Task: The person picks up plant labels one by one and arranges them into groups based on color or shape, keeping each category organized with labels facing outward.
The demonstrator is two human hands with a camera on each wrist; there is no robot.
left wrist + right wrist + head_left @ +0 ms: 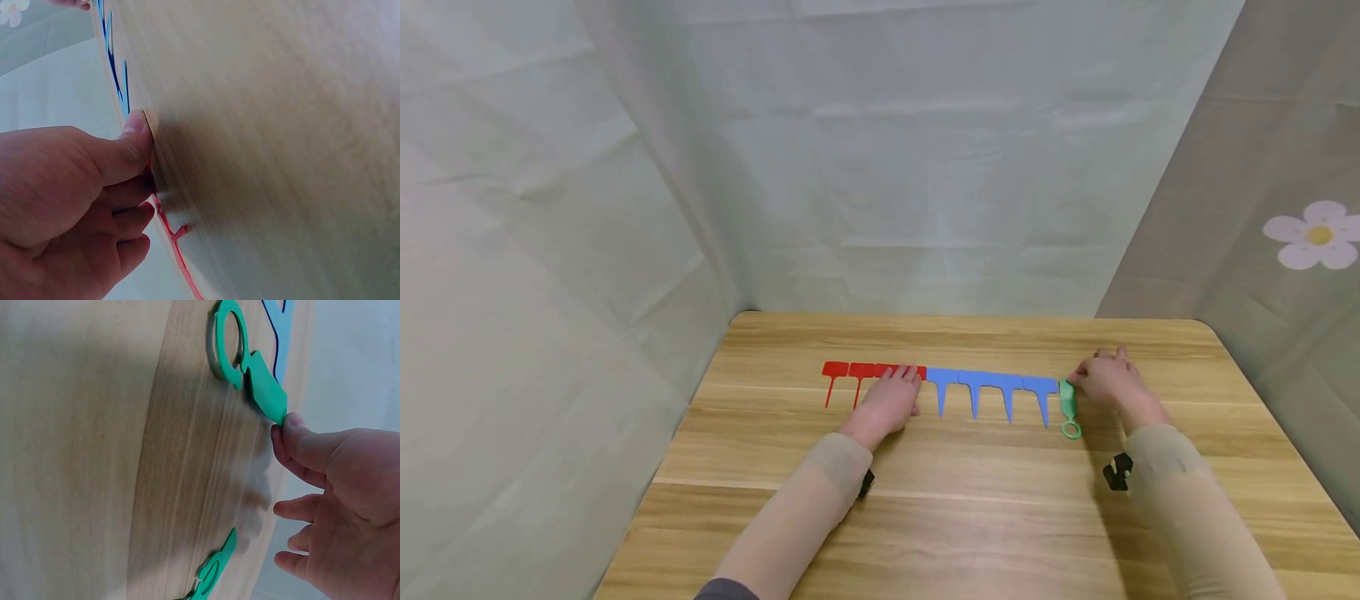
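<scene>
A row of flat plastic plant labels lies on the table. My right hand (1108, 379) pinches the top edge of a green plant label (269, 394) between thumb and index finger; its ring end (1071, 429) points toward me. Left of it are several blue T-shaped plant labels (976, 382), side by side. Further left come red plant labels (835, 369) with thin stems. My left hand (891, 400) rests over the red ones nearest the blue, fingers extended and touching them, hiding their stems. In the left wrist view its thumb (134, 134) touches the row's edge.
Another green label (212, 569) lies on the wood in the right wrist view, apart from the row. The wooden table (985, 517) has its far edge close behind the row. Pale fabric (925, 167) hangs behind and at both sides.
</scene>
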